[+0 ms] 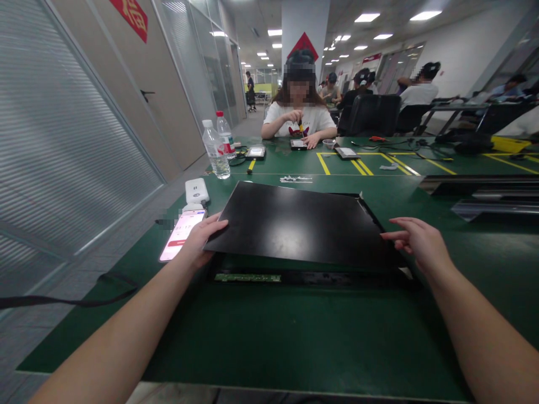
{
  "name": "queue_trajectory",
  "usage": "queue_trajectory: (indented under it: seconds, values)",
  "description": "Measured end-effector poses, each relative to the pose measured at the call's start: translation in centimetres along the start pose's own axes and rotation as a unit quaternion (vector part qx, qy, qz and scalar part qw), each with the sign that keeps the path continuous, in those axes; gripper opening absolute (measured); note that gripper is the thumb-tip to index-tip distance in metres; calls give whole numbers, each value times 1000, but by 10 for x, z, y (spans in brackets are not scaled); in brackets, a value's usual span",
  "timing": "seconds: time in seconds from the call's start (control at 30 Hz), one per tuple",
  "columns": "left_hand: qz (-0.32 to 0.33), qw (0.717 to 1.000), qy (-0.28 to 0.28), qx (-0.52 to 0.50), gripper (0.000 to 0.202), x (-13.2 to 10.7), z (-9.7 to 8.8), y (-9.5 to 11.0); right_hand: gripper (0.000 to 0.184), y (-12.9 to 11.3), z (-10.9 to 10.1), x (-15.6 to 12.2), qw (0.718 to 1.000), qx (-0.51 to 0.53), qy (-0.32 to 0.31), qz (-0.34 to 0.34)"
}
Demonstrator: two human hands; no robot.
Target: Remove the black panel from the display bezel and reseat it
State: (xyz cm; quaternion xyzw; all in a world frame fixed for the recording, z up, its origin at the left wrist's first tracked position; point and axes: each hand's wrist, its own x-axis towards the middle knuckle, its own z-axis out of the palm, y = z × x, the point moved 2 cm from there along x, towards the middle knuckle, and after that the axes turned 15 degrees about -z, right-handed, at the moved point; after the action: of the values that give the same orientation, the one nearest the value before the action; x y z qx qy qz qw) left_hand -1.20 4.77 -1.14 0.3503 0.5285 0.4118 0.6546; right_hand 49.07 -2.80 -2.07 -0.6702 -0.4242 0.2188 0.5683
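Note:
A thin black flat panel (290, 219), like a screen panel, is tilted above the table, its left side raised. My left hand (202, 240) is closed on its left edge, thumb on top and fingers underneath. At the right edge is my right hand (421, 247), open with the index finger stretched towards the panel; whether the fingertip touches it I cannot tell. Beneath the panel lies a black frame (337, 279), mostly covered. A green circuit board strip (247, 278) shows along the frame's near side.
Left of the panel lie a lit phone (182, 234) and a white power bank (196, 191). Two water bottles stand behind them, one clear (217, 154). Across the green table (295, 336) a person (300, 112) works with a screwdriver. Dark strips (484, 184) lie at right.

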Motion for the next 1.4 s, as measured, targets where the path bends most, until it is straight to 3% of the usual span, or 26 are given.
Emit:
queue_trajectory:
  seconds: [0.6, 0.87, 1.13, 1.4]
  values:
    - [-25, 999, -18, 13, 30, -5, 14, -1, 21, -4, 0, -3, 999, -45, 12, 2]
    - [-27, 999, -20, 41, 39, -2, 11, -5, 20, -6, -2, -5, 985, -170, -12, -32]
    - [-11, 1000, -18, 18, 59, -3, 14, -4, 15, -11, -1, -5, 975, -215, -28, -45]
    - [-7, 999, -18, 26, 66, -2, 12, -6, 15, -7, -2, -3, 969, -236, -41, -64]
